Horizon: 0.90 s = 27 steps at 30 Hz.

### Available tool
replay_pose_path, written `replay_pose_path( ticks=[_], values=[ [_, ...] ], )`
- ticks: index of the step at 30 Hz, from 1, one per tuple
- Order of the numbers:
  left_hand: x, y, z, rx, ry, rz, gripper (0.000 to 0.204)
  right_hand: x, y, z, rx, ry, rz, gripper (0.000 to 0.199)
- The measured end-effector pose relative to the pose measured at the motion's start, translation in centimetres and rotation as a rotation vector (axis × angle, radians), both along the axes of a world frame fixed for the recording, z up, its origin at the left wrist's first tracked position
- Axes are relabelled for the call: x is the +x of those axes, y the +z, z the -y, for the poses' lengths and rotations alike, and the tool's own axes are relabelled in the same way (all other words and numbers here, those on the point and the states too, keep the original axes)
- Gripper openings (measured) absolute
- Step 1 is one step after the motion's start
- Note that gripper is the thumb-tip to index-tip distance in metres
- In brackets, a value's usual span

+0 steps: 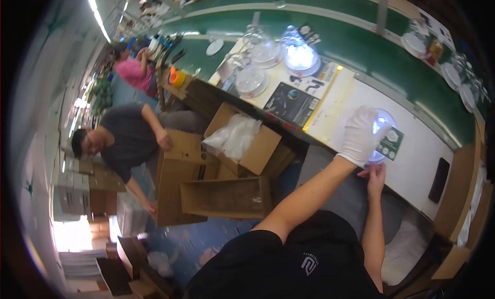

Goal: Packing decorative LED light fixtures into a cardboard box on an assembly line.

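A round lamp (384, 118) with a clear cover glows bluish white on the white work surface in front of me. My left hand (359, 135), in a white glove, is closed against the lamp's left side and hides much of it. At the lamp's near edge, the bare fingers of my right hand (375, 174) grip its rim. A green card (391, 143) with white printing lies against the lamp's right side, partly over it.
Another lit lamp (301, 59) and unlit round lamps (251, 81) stand farther left beside a dark printed box (292, 105). A black phone-like slab (439, 180) lies at the right. Left of me, a co-worker (129, 136) handles cardboard boxes (180, 170) near an open carton (260, 149) of plastic bags.
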State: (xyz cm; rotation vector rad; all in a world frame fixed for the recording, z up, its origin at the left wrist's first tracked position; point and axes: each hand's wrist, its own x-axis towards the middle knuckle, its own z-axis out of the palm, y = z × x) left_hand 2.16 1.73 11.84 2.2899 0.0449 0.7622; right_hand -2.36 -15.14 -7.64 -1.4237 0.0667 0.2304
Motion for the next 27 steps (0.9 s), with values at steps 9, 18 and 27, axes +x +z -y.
replay_pose_path(
  ticks=[9, 18, 27],
  values=[
    [1.9, 3.1, -1.7, 0.224, 0.005, 0.061, 0.051, -1.4, 2.4, -1.9, -0.102, -0.027, 0.054, 0.015],
    [1.6, 0.8, -4.2, -0.046, -0.21, -0.002, 0.035, -1.1, 4.2, -1.7, -0.09, 0.004, -0.188, 0.029],
    [-31.6, -16.8, -23.0, -0.018, 0.788, -0.46, 0.021, -0.2, 4.5, -1.2, -0.176, 0.096, -0.237, 0.028]
  ],
)
